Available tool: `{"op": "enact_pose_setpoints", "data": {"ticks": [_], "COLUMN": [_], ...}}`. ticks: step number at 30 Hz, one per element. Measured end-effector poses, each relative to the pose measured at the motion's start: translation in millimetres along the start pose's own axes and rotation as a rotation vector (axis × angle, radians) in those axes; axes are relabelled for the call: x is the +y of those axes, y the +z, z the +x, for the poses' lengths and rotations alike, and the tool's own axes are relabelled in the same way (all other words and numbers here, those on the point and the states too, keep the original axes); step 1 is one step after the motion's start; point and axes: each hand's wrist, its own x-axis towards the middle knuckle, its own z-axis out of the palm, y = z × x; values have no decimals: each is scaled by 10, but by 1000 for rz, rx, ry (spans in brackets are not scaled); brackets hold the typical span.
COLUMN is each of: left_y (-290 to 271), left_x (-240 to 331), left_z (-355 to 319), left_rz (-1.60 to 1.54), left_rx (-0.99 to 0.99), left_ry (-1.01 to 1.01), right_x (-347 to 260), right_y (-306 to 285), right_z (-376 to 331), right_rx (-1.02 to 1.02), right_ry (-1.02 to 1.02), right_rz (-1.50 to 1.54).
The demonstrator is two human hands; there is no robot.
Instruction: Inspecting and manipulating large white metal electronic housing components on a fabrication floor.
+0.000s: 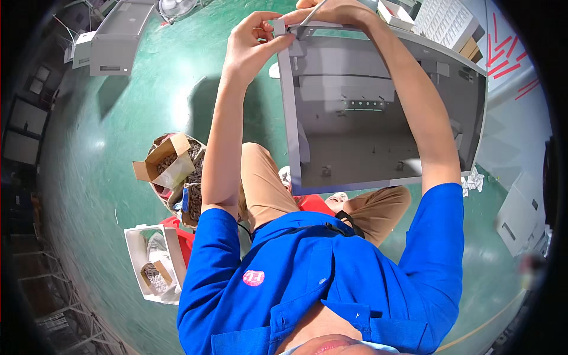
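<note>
Up top, the left hand point(251, 46) pinches a smooth, boxy grey cabinet point(352, 133).

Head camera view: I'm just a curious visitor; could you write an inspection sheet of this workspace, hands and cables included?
Surface: glossy green floor with bright reflections.
Job's things: large grey rectangular box, open side showing.
Clutter: open brown cardboard box of small pieces; white rectangular bin; crumpled white paper.
Hands: left hand at the grey box's upper-left corner, apparently touching; right hand beside it, by a thin pale rod-like thing; exact grips unclear.
Cables: thin black cord at the person's left side; the pale thing may be another, cannot tell.
Surroundings: grey boxy cabinet, upper left; red strips, upper right.
</note>
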Motion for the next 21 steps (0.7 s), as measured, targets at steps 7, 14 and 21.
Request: {"op": "enact_pose_setpoints", "data": {"ticks": [7, 14, 21], "left_y": [-106, -142, -193], "left_x": [40, -16, -13], "left_z": [-21, -347, -371], "left_rz": [-136, -52, -73], "left_rx": [19, 109, 218], "left_ry": [0, 64, 29], "right_x": [-192, -161, -358], "right_y": [-80, 8, 0], "right_z": [-30, 48, 111], "right_rx": [-88, -53, -106], "right_ry": [156, -3, 17], "right_rz": [131, 198, 236]}}
